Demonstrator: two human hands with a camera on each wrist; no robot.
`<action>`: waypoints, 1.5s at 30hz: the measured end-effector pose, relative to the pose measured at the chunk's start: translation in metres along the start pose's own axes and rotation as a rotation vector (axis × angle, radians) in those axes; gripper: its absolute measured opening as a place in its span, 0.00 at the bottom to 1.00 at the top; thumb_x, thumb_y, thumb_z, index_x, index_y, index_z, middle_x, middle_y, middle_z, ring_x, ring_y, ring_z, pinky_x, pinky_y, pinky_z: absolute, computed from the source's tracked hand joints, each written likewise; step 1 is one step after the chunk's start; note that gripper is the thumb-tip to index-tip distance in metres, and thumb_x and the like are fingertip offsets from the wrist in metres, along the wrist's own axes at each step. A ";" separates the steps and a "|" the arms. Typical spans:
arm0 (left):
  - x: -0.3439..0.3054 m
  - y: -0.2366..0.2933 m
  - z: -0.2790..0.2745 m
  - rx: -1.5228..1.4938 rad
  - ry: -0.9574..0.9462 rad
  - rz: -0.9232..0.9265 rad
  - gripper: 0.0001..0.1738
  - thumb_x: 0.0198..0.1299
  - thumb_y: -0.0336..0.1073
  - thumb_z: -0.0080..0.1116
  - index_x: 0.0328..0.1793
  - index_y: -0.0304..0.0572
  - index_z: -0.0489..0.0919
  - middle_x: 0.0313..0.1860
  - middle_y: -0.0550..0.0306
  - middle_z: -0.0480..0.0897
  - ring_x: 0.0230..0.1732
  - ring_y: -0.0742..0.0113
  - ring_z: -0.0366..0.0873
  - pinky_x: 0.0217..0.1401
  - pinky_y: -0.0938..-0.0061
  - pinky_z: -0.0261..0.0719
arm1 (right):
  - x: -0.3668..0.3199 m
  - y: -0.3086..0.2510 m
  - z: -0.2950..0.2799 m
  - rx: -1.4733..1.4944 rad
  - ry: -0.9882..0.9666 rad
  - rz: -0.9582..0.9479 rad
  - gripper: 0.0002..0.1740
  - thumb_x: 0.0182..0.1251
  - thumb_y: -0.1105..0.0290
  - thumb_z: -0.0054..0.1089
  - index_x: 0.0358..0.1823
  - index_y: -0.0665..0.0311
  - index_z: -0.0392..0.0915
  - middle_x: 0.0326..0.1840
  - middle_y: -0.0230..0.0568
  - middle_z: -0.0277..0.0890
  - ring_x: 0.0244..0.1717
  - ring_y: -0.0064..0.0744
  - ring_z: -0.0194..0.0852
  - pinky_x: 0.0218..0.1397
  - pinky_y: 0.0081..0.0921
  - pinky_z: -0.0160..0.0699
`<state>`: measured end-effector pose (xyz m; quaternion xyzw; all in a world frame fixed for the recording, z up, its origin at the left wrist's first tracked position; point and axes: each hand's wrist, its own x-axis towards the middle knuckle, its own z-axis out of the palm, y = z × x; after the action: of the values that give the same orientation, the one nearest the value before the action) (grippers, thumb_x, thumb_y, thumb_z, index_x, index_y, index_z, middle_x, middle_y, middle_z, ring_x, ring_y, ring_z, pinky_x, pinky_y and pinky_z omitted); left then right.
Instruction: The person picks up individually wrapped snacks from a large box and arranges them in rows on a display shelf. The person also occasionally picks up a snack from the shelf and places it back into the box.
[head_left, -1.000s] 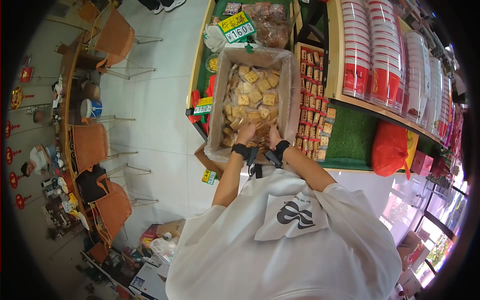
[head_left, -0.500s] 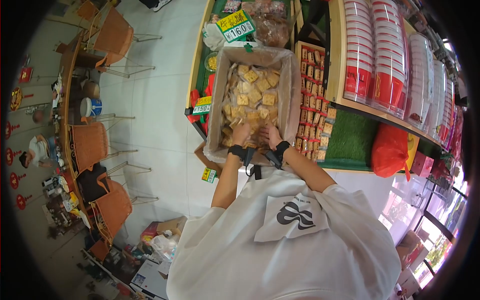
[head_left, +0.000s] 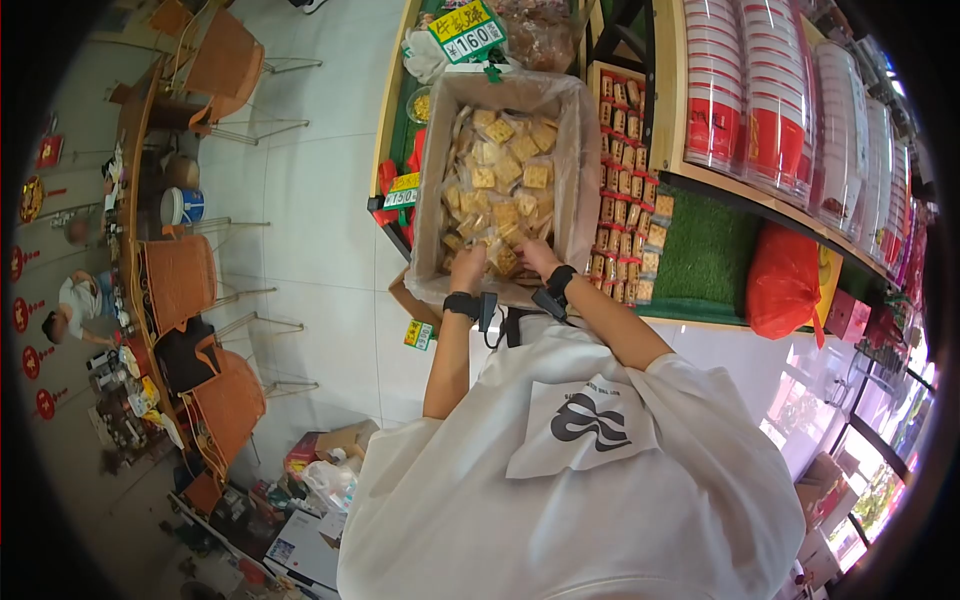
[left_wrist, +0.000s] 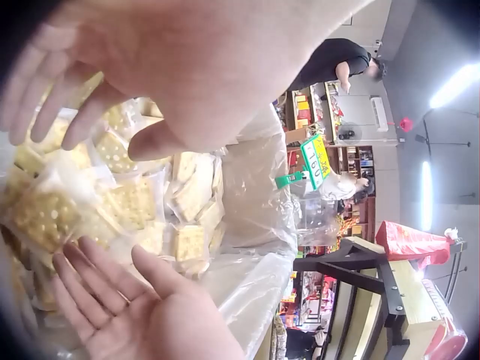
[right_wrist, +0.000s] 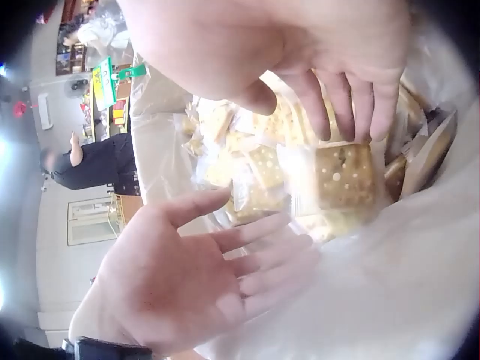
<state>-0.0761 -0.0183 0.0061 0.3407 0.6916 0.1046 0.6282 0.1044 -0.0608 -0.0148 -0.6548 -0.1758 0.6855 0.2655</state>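
Several square crackers [head_left: 484, 178] in clear wrappers fill a box [head_left: 572, 200] lined with clear plastic. Near its front end, my left hand [head_left: 467, 268] and right hand [head_left: 541, 257] face each other across some of the crackers. In the left wrist view, the left hand [left_wrist: 202, 60] stretches over the heap with loosely spread fingers. From the right wrist view, the right hand [right_wrist: 300, 52] reaches down, fingertips right at a wrapped cracker [right_wrist: 343, 176]. Opposite it, the left hand [right_wrist: 180, 274] has its palm turned inward and fingers extended.
Rows of small red-edged packs [head_left: 622, 190] lie right of the box. Stacked red-and-white tubs [head_left: 715, 110] stand on a shelf farther right, with a red bag [head_left: 783, 285] below. A price sign [head_left: 468, 32] is clipped at the box's far end. Chairs [head_left: 180, 285] stand left.
My hands have moved apart, the left one leftward and toward the box's near end. Crackers now show between them. The view has shifted slightly, so the box sits higher in it.
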 end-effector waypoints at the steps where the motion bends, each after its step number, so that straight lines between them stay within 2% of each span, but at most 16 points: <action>1: 0.004 -0.007 0.001 0.027 0.012 0.016 0.25 0.56 0.57 0.54 0.38 0.38 0.75 0.20 0.62 0.71 0.13 0.73 0.61 0.16 0.78 0.56 | 0.005 0.005 -0.001 -0.078 0.017 -0.062 0.27 0.70 0.51 0.41 0.43 0.70 0.78 0.41 0.44 0.78 0.44 0.37 0.77 0.50 0.31 0.74; 4: 0.014 -0.018 0.010 -0.072 0.079 0.020 0.23 0.57 0.56 0.55 0.36 0.42 0.71 0.18 0.64 0.67 0.11 0.75 0.58 0.13 0.78 0.51 | 0.016 0.012 -0.003 -0.140 -0.015 -0.014 0.24 0.70 0.55 0.42 0.39 0.71 0.78 0.33 0.44 0.78 0.38 0.38 0.78 0.40 0.35 0.75; 7: 0.013 -0.011 0.012 -0.067 -0.005 -0.035 0.23 0.57 0.56 0.55 0.37 0.41 0.71 0.19 0.62 0.67 0.14 0.73 0.62 0.15 0.76 0.56 | 0.024 0.021 -0.001 -0.232 0.031 -0.132 0.21 0.70 0.60 0.41 0.37 0.72 0.77 0.29 0.50 0.77 0.34 0.44 0.78 0.35 0.38 0.73; 10: 0.003 -0.008 0.012 0.013 -0.097 -0.047 0.26 0.57 0.59 0.54 0.38 0.39 0.73 0.20 0.58 0.70 0.18 0.69 0.66 0.20 0.74 0.63 | 0.029 0.028 -0.003 -0.648 0.085 -0.498 0.21 0.68 0.65 0.39 0.35 0.79 0.75 0.38 0.67 0.78 0.39 0.59 0.77 0.41 0.42 0.73; 13: -0.001 -0.009 0.017 0.120 -0.075 -0.043 0.32 0.56 0.61 0.53 0.44 0.34 0.75 0.27 0.49 0.77 0.26 0.62 0.74 0.27 0.69 0.71 | 0.024 0.027 -0.006 -1.001 0.110 -0.650 0.17 0.66 0.70 0.40 0.35 0.78 0.75 0.40 0.69 0.77 0.43 0.59 0.78 0.44 0.43 0.76; 16: 0.001 -0.007 0.019 0.145 -0.157 -0.062 0.37 0.57 0.63 0.50 0.52 0.30 0.75 0.40 0.39 0.81 0.39 0.53 0.80 0.40 0.65 0.77 | 0.024 0.025 -0.002 -0.700 0.074 -0.378 0.13 0.63 0.74 0.41 0.36 0.76 0.76 0.39 0.68 0.77 0.44 0.59 0.79 0.46 0.44 0.77; 19: -0.008 0.000 0.024 0.049 -0.221 -0.100 0.43 0.58 0.63 0.47 0.61 0.26 0.71 0.55 0.32 0.76 0.55 0.45 0.76 0.57 0.60 0.73 | 0.045 0.042 -0.005 -0.509 0.072 -0.295 0.26 0.68 0.56 0.40 0.42 0.76 0.77 0.39 0.60 0.78 0.43 0.49 0.74 0.50 0.41 0.65; 22: -0.017 0.005 0.026 0.017 -0.214 -0.122 0.46 0.58 0.65 0.45 0.65 0.24 0.67 0.60 0.31 0.72 0.61 0.44 0.71 0.64 0.59 0.68 | 0.037 0.036 -0.001 -0.548 0.136 -0.355 0.11 0.61 0.77 0.44 0.36 0.75 0.77 0.34 0.67 0.77 0.38 0.60 0.80 0.41 0.47 0.78; 27: -0.015 0.005 0.028 -0.041 -0.161 -0.145 0.45 0.58 0.63 0.48 0.64 0.24 0.66 0.59 0.33 0.73 0.58 0.45 0.73 0.61 0.59 0.70 | 0.034 0.035 -0.002 -0.701 0.104 -0.420 0.10 0.60 0.77 0.46 0.32 0.75 0.77 0.33 0.67 0.77 0.38 0.60 0.80 0.39 0.46 0.78; 31: -0.001 -0.006 0.028 -0.107 -0.154 -0.150 0.41 0.57 0.62 0.51 0.60 0.26 0.69 0.52 0.38 0.76 0.51 0.50 0.75 0.55 0.62 0.74 | 0.090 0.071 -0.002 -1.082 0.154 -0.700 0.10 0.60 0.76 0.47 0.29 0.74 0.78 0.31 0.66 0.77 0.37 0.58 0.81 0.39 0.47 0.78; 34: 0.010 -0.011 0.024 -0.156 -0.130 -0.135 0.37 0.57 0.60 0.52 0.56 0.30 0.72 0.47 0.44 0.77 0.46 0.57 0.76 0.51 0.67 0.74 | 0.040 0.034 -0.001 -0.011 0.103 -0.015 0.23 0.68 0.52 0.42 0.32 0.64 0.76 0.29 0.36 0.74 0.28 0.35 0.67 0.34 0.36 0.64; 37: 0.013 -0.006 0.015 -0.199 -0.110 -0.112 0.32 0.58 0.58 0.52 0.51 0.33 0.74 0.42 0.50 0.79 0.41 0.63 0.76 0.46 0.72 0.74 | -0.006 -0.006 0.006 0.191 0.065 -0.010 0.20 0.67 0.54 0.44 0.33 0.62 0.77 0.28 0.32 0.71 0.28 0.33 0.67 0.33 0.32 0.65; 39: -0.004 0.013 0.010 -0.246 -0.094 -0.074 0.29 0.59 0.56 0.53 0.50 0.35 0.74 0.40 0.52 0.79 0.39 0.65 0.76 0.44 0.74 0.74 | -0.008 -0.009 0.006 0.065 0.028 -0.220 0.20 0.68 0.53 0.45 0.35 0.63 0.77 0.28 0.32 0.71 0.30 0.31 0.67 0.34 0.29 0.65; 41: -0.025 0.039 0.014 -0.250 -0.094 0.000 0.26 0.60 0.54 0.53 0.49 0.35 0.74 0.40 0.53 0.79 0.39 0.66 0.76 0.44 0.75 0.74 | -0.027 -0.017 -0.005 -0.015 0.094 -0.338 0.22 0.69 0.53 0.45 0.38 0.67 0.76 0.31 0.39 0.73 0.34 0.38 0.68 0.38 0.30 0.67; 43: -0.039 0.056 0.009 -0.253 -0.059 0.108 0.24 0.61 0.51 0.53 0.49 0.35 0.75 0.41 0.52 0.79 0.41 0.65 0.77 0.46 0.75 0.74 | -0.076 -0.061 0.006 -0.074 0.201 -0.363 0.25 0.70 0.54 0.44 0.44 0.74 0.76 0.38 0.55 0.78 0.41 0.55 0.72 0.45 0.35 0.70; 45: -0.072 0.081 0.017 -0.243 -0.021 0.207 0.22 0.63 0.48 0.52 0.50 0.35 0.75 0.42 0.52 0.79 0.43 0.65 0.78 0.49 0.74 0.74 | -0.088 -0.068 0.001 0.029 0.203 -0.419 0.24 0.71 0.55 0.46 0.46 0.75 0.75 0.39 0.51 0.79 0.42 0.45 0.75 0.47 0.32 0.70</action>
<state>-0.0341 -0.0057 0.1065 0.3326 0.6284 0.2483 0.6579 0.1130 -0.0588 0.0958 -0.6658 -0.2702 0.5484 0.4278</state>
